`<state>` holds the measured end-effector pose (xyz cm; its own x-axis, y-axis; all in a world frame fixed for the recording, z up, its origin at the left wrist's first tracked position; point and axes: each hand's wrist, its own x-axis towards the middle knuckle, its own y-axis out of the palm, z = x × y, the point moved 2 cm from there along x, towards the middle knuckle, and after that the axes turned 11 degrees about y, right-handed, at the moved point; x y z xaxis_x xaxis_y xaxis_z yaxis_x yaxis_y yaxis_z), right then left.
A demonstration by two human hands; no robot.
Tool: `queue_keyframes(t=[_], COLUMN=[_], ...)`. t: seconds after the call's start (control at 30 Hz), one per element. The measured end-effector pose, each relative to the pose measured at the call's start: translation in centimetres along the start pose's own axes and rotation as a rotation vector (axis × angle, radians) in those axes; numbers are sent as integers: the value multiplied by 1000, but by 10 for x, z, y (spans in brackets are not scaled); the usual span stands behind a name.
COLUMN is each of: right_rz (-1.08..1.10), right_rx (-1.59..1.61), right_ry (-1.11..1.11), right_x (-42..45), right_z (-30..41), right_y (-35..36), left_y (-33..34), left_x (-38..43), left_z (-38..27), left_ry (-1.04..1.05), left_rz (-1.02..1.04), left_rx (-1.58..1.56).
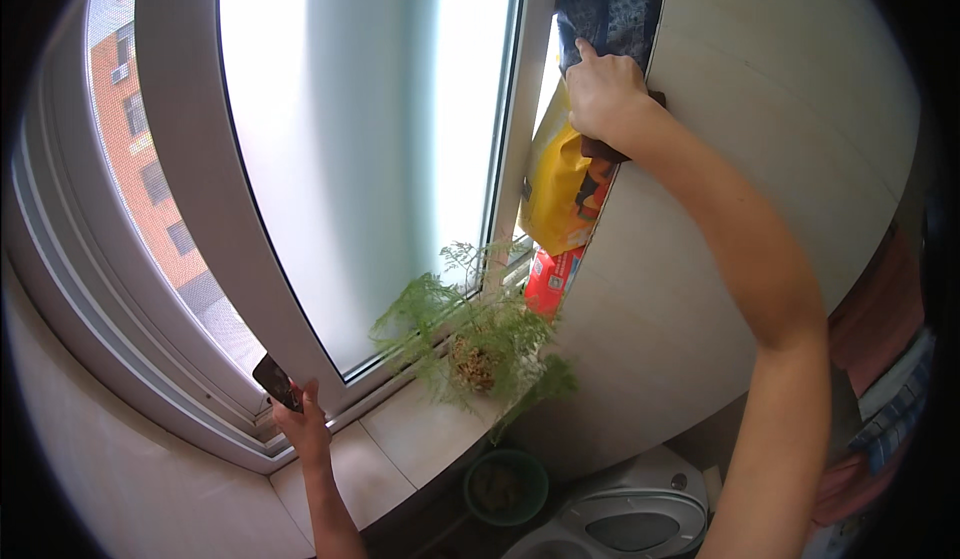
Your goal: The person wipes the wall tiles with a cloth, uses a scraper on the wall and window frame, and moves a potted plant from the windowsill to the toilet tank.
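Note:
My left hand (pixel 304 420) is at the lower left corner of the window, by the sliding frame (pixel 274 319). It grips a dark, flat, phone-like object (pixel 277 383). At the upper right, my right hand (pixel 609 94) bears on a dark brown cloth (pixel 604 149), which shows on both sides of the palm. Its index finger stretches onto a dark blue plastic bag (pixel 611 11). Just below that hand stands a yellow bag (pixel 559 184), and under it a red printed package (pixel 545 281). These sit in the narrow gap between window and tiled wall.
A feathery green potted plant (pixel 487 334) stands on the tiled sill (pixel 390 439). Below are a green basin (pixel 544 488) and a toilet with its lid (pixel 634 521) down. The tiled wall (pixel 675 274) closes the right side; fabrics (pixel 877 319) hang at far right. Brick buildings (pixel 150 139) show outside.

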<state>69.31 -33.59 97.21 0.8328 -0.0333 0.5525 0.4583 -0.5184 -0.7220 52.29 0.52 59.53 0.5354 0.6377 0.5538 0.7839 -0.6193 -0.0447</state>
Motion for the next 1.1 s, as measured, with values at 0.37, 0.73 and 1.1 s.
queue_keyframes(t=[0.37,0.73,1.1], right_rz=[-35,-723,-32], right_rx=[192,-244,-558], right_ry=[-47,-819,-807], right_x=[6,-36,-49], right_z=[-15,9,77], right_y=[15,48,100], left_y=[3,-5,-2], left_x=[8,11,10], left_z=[-34,-36,-23], left_ry=[-4,-13,-66], left_rz=[86,123,48], left_rx=[20,-1,-59])
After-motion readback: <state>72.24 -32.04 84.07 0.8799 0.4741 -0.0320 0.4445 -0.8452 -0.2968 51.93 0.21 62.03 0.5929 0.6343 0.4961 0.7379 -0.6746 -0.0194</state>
